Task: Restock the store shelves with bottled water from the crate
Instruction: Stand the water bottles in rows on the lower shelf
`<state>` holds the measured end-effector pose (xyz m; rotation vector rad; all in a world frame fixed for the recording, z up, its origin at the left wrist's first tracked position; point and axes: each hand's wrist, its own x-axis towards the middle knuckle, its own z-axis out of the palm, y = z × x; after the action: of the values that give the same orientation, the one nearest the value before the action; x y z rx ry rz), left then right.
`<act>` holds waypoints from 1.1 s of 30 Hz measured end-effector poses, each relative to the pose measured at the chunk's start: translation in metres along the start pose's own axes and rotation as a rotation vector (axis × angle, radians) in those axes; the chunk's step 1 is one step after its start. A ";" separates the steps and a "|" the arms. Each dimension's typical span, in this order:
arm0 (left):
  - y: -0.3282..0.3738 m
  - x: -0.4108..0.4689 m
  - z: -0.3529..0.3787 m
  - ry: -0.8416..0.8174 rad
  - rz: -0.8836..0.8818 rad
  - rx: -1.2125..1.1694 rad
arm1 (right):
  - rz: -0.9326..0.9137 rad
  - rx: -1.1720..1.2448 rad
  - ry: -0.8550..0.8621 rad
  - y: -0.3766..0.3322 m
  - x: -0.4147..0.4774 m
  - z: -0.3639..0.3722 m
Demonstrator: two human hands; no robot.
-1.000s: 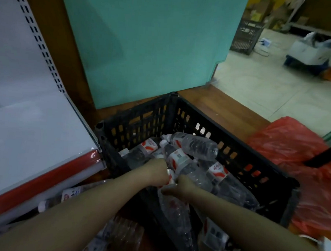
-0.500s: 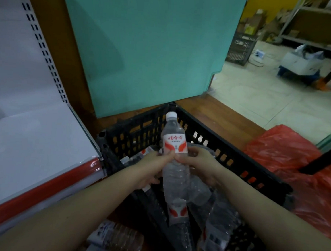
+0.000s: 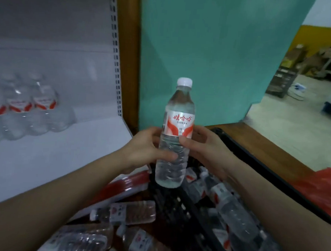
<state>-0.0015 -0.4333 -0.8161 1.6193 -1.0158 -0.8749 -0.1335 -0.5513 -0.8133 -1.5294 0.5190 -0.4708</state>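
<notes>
Both hands hold one water bottle (image 3: 180,105) upright, in the air above the near-left corner of the black crate (image 3: 254,154). The left hand (image 3: 146,145) wraps the ribbed middle of the bottle, with the thumb across the front. The right hand (image 3: 203,148) grips it from the other side, with the thumb pressed just under the label (image 3: 180,124). The fingers behind the bottle are hidden.

The label is white with red curved shapes and carries the red characters 娃哈哈. The smaller line below them is too fine to read. The cap (image 3: 184,82) is white and the water is clear.

Below the hands, more bottles (image 3: 233,210) with the same red and white labels lie on their sides in the crate, and their writing is too blurred to read. The forearms cover part of the crate. Other bottles (image 3: 130,212) lie outside it, at the bottom left, partly cut off by the lower edge.

On the left, the white shelf (image 3: 55,158) has a red strip (image 3: 124,186) on its front edge. A group of standing bottles (image 3: 27,108) on it is blurred and cut off at the left edge. A teal panel (image 3: 202,51) stands behind the held bottle, and a red plastic bag (image 3: 321,185) is cut off at the right.
</notes>
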 end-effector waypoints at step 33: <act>-0.205 0.064 -0.226 0.758 0.097 -0.007 | -0.210 -0.400 -0.155 0.097 0.260 0.269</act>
<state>0.2682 -0.3787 -0.9631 1.6733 -0.5393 -0.1504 0.2314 -0.4879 -0.9231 -1.9999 0.3442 -0.4199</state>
